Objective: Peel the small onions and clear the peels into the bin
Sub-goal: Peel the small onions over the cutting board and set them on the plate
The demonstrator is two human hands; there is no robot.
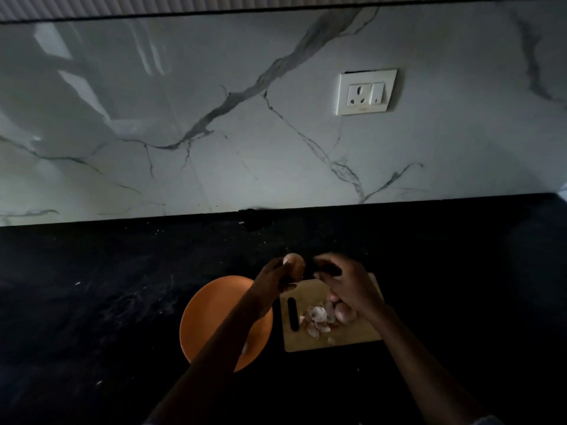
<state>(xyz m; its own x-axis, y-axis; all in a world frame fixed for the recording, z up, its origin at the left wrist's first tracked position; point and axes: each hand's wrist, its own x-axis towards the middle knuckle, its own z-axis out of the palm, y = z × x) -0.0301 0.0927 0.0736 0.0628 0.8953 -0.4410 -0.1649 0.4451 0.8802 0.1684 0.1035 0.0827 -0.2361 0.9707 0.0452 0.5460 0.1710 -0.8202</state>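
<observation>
Black tabletop (122, 302): dark stone under a marble wall with a socket (366, 92); the head view is the only one, and it is dim.
Left hand (273, 282): closed round a small onion (294, 265), held up beyond the orange plate (214, 302).
Right hand (346, 286): fingers curled just beside that onion, seemingly pinching something dark; I cannot tell whether it grips a peel or a tool.
Key relation: the held onion sits just left of the right fingertips, so the right hand is placed to strip skin.
Cutting board (352, 338): wooden, right of the plate, carrying peels (317, 320) and more onions (345, 314).
Hidden: the right wrist covers part of those onions; no bin is in view; a pale scrap on the plate is half covered by the left arm.
</observation>
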